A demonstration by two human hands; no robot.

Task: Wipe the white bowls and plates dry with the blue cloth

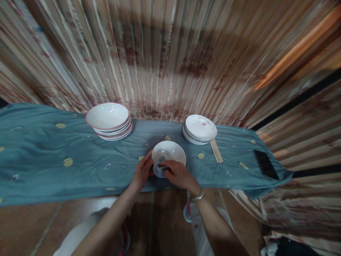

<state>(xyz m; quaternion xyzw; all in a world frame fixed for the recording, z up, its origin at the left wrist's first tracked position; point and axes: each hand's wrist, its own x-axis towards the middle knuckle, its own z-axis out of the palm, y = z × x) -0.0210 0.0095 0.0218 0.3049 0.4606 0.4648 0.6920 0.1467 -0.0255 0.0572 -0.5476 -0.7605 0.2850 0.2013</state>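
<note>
A white bowl (174, 151) rests near the front edge of the cloth-covered table, tipped slightly towards me. My left hand (142, 170) grips its left side, the fingers partly hidden along the outer wall. Inside the bowl, my right hand (179, 173) presses a small grey-blue cloth (159, 171) against the near left part of the inner surface. Much of that cloth is covered by the curled fingers. A bracelet circles my right wrist.
Stacked large bowls with red rims (108, 115) stand at the back left. Back right is a stack of white plates (201, 128), with wooden chopsticks (216, 151) beside it. A black phone (265, 164) lies near the right end. Pleated curtains (160, 64) hang behind the table (87, 177).
</note>
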